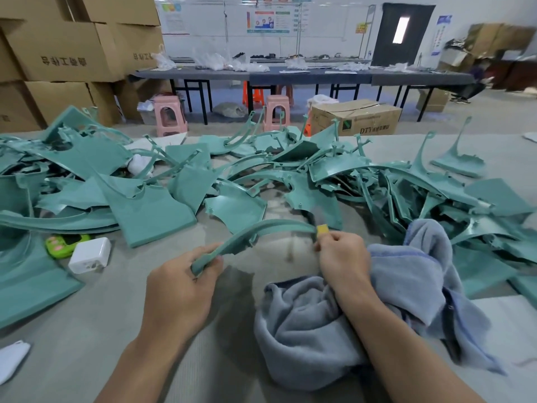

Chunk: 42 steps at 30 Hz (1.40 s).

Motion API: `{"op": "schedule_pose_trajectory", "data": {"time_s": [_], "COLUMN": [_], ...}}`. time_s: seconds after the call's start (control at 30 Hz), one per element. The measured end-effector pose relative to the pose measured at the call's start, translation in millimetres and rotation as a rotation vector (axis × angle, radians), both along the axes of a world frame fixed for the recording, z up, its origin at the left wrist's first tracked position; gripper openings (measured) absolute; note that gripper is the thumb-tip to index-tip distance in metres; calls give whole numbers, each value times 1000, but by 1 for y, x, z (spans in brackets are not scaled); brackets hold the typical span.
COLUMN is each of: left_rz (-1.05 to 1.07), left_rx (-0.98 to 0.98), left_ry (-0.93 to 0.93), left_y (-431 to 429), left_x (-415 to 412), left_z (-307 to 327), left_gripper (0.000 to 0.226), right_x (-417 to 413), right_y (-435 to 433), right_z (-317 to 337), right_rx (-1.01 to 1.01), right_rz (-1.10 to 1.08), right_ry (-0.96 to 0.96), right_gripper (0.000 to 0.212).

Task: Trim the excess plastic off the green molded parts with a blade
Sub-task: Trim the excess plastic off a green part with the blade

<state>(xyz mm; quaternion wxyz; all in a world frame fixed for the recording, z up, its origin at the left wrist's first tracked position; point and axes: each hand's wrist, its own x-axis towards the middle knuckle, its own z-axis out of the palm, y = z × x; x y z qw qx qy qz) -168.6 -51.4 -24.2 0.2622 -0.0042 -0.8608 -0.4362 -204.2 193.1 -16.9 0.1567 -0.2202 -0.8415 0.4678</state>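
A long curved green molded strip (261, 231) arcs above the table in front of me. My left hand (183, 283) grips its near lower end. At the strip's far right end my right hand (340, 254) pinches a small blade with a yellow holder (322, 229), which touches the strip. The blade's edge is too small to make out. Several more green molded parts (151, 205) lie heaped across the back of the table, with another heap of green parts (406, 187) on the right.
A crumpled grey-blue cloth (377, 301) lies under my right forearm. A white charger block (90, 255) and a small green device (65, 242) sit at the left. Cardboard boxes (66, 53) are stacked at the back left, with pink stools (170, 116) and dark tables beyond.
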Motion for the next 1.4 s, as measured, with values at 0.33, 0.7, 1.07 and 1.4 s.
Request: {"op": "schedule_pose_trajectory", "data": {"time_s": [0.33,0.7,1.07,1.4], "left_rz": [-47,-213,-227,-190], "left_rx": [652,832,813,808], "left_ry": [-392,-524,-517,-529], "left_y": [-7,-4,0,-3], "left_x": [-13,-11,-10,-10], "left_z": [3,12,11,13], "left_gripper": [6,15,18,11], "right_x": [24,13,14,11], "right_y": [-21,-8,7,9], "right_z": [6,6,15,10], "right_rx": [211,348,380,383], "right_rz": [458,31,-40,-31], "right_ry": [384,293,280,243], "right_gripper": [36,37,38,43]}}
